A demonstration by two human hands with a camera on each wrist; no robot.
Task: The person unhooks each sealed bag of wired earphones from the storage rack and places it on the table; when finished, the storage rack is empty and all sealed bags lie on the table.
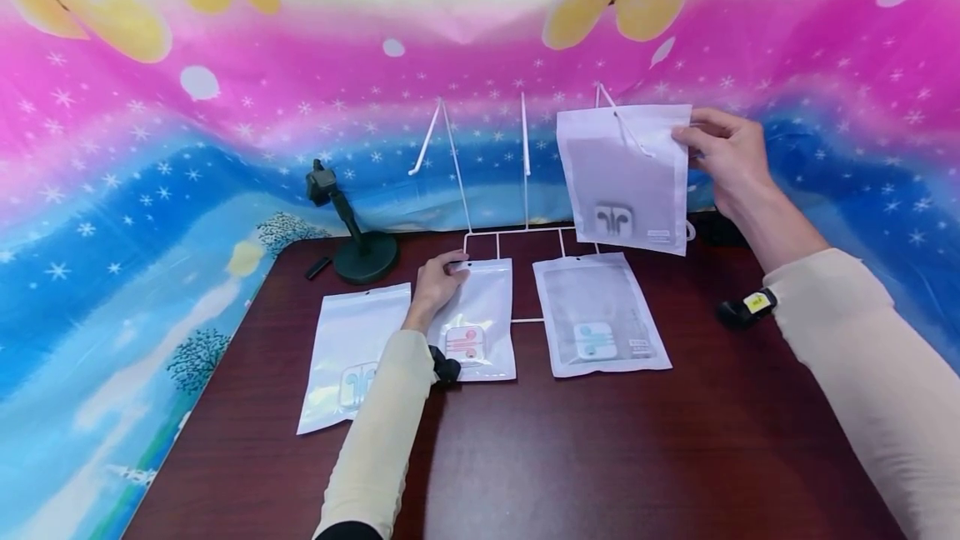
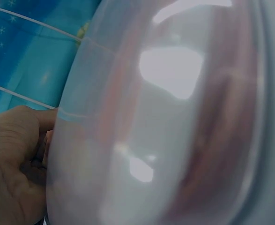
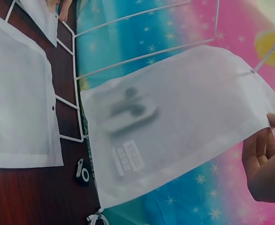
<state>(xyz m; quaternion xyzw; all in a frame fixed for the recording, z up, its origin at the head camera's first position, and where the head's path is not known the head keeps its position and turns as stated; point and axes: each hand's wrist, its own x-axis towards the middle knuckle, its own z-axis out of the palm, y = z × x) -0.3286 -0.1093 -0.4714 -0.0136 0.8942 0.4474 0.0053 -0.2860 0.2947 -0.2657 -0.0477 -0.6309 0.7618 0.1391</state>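
Note:
My right hand (image 1: 731, 157) pinches the upper right edge of a white zip pouch (image 1: 630, 177) with dark earphones showing through. The pouch hangs upright at the right hook (image 1: 633, 138) of a white wire rack (image 1: 527, 230); the hook's arm runs out in front from the hole at its top. In the right wrist view this pouch (image 3: 184, 103) stretches toward the fingers. My left hand (image 1: 438, 286) holds the top left edge of another pouch (image 1: 487, 298) with pink earphones. That pouch fills much of the left wrist view, its glossy film (image 2: 174, 131) blurred.
A pouch with light green earphones (image 1: 600, 298) lies right of centre, before the rack. Another white pouch (image 1: 360, 323) lies at left, partly behind my left sleeve. A black stand (image 1: 365, 257) and a small black stick (image 1: 318, 267) sit at the back left. A patterned cloth (image 1: 300, 107) hangs behind.

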